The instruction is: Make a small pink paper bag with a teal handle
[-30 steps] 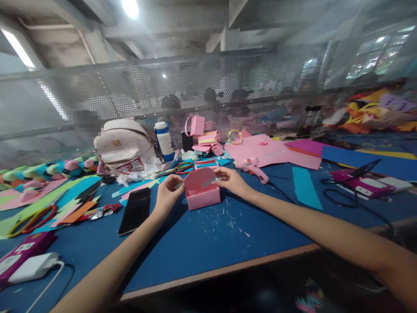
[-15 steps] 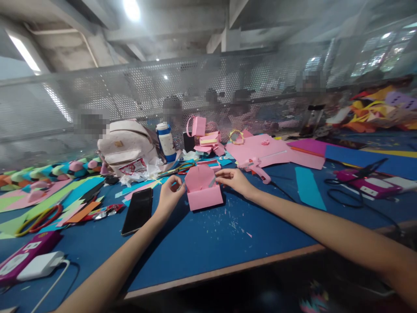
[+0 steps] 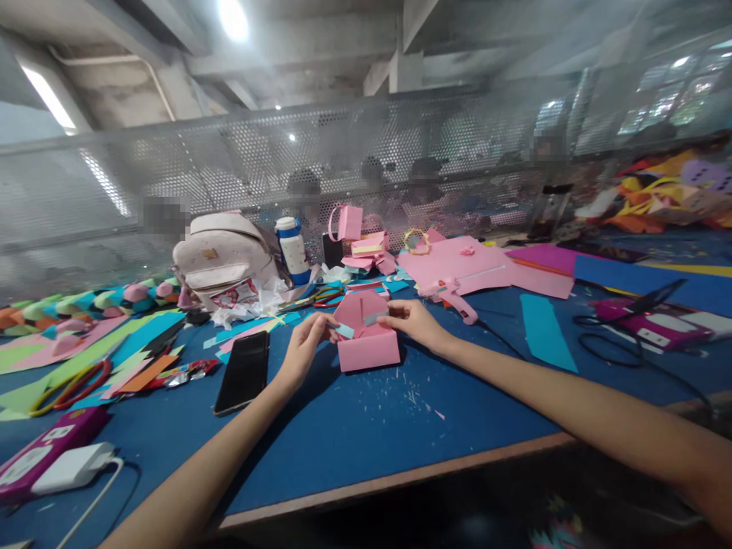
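A small pink paper box (image 3: 369, 351) stands in front of me on the blue table, its tall back flap (image 3: 350, 306) raised. My left hand (image 3: 309, 339) pinches the box at its left side, where a pale bluish strip (image 3: 345, 330) shows by the fingertips. At the right side, the closed fingers of my right hand (image 3: 415, 324) grip the edge near another pale strip (image 3: 374, 317). Whether these strips are stuck to the side flaps I cannot tell. Tiny paper scraps (image 3: 409, 396) lie in front of the box.
Left of my left hand lies a black phone (image 3: 243, 374), with scissors (image 3: 72, 389) farther left. A pink glue gun (image 3: 449, 297) with a cord rests right of the box. Behind stand a backpack (image 3: 223, 255), a bottle (image 3: 293, 252) and pink paper pieces (image 3: 366, 248).
My left hand has moved right and closed on the box's left side. A pale strip now shows there. The box has opened up more and shifted slightly right.
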Demonstrator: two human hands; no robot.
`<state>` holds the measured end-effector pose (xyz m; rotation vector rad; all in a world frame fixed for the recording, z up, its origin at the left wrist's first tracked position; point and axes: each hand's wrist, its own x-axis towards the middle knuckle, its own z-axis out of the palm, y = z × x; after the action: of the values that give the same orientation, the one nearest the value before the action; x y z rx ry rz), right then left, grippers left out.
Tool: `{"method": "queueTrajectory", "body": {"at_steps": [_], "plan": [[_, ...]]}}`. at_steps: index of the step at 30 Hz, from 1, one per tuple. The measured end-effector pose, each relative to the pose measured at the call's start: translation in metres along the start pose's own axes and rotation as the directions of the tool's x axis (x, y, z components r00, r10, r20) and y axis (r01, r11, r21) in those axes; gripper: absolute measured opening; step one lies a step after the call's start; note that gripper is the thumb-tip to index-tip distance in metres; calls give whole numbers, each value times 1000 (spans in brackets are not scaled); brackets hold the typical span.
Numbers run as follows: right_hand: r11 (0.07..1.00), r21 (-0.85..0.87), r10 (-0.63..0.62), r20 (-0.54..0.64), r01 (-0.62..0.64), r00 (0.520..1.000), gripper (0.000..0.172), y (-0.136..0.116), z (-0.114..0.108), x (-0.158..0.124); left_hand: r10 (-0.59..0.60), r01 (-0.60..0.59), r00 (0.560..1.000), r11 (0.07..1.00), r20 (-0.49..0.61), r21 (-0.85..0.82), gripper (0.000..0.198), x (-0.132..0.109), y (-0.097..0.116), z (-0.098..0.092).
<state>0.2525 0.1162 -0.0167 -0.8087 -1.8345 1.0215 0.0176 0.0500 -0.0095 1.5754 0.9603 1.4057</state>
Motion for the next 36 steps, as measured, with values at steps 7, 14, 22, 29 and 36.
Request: {"method": "queueTrajectory", "body": {"at_steps": [7, 14, 22, 29, 36], "plan": [[1000, 2, 2, 22, -2, 1000, 31, 1, 0, -1, -14, 17, 992, 1000, -126, 25, 29, 4, -9, -4], [1000, 2, 13, 55, -13, 998, 31, -2, 0, -1, -85, 103, 985, 988, -153, 115, 26, 3, -13, -5], [989, 122, 81, -15, -78, 997, 37, -3, 0, 2, -142, 153, 976, 987, -165, 56, 25, 3, -6, -6], [975, 164, 156, -32, -149, 987, 37, -5, -2, 1, -146, 153, 978, 988, -152, 34, 29, 4, -6, -10], [969, 167, 181, 12, -181, 983, 37, -7, 1, -3, -164, 170, 973, 985, -162, 27, 27, 1, -4, -6]]}}
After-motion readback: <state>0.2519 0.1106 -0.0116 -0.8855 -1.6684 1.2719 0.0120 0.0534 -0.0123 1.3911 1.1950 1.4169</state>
